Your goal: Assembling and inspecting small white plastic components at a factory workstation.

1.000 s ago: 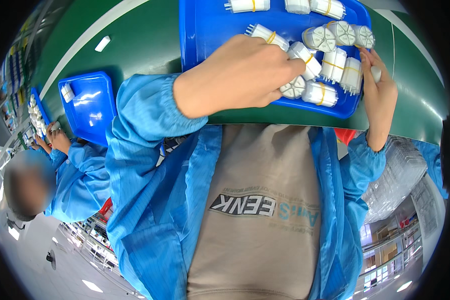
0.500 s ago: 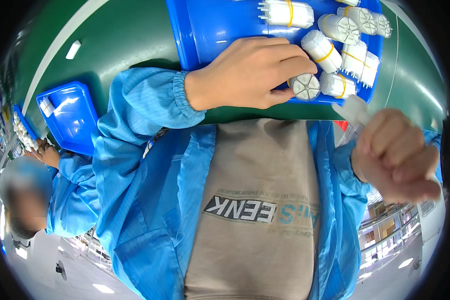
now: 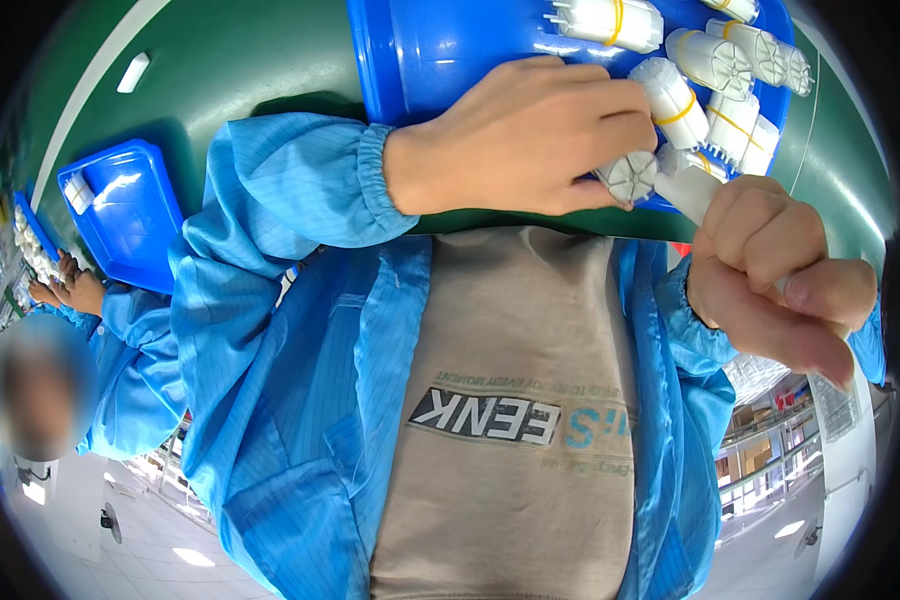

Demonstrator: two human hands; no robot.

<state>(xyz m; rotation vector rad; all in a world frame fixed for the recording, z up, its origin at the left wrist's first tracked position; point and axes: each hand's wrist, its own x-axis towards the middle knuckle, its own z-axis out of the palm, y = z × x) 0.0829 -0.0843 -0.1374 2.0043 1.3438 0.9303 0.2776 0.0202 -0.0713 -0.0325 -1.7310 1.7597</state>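
Note:
My left hand (image 3: 525, 140) reaches across the near side of a large blue tray (image 3: 375, 75). Its fingers are closed around a bundle of white plastic tubes (image 3: 630, 178), whose round, segmented end faces me. My right hand (image 3: 770, 265) is curled just to the right, gripping a translucent whitish plastic piece (image 3: 688, 194). That piece points at the bundle's end and looks close to it or touching; I cannot tell which. Its other end is hidden in my fist. Beyond my hands, several white tube bundles (image 3: 672, 105) with yellow bands lie in the tray.
A smaller blue tray (image 3: 120, 235) with a white bundle (image 3: 78, 193) stands at left on the green table (image 3: 235, 60). A small white piece (image 3: 133, 73) lies farther back. Another person's hands (image 3: 70, 285) are by white parts at the far left.
My right hand has moved left, bringing the whitish piece up to the bundle's end. My left hand still holds the bundle. The whole view has shifted slightly.

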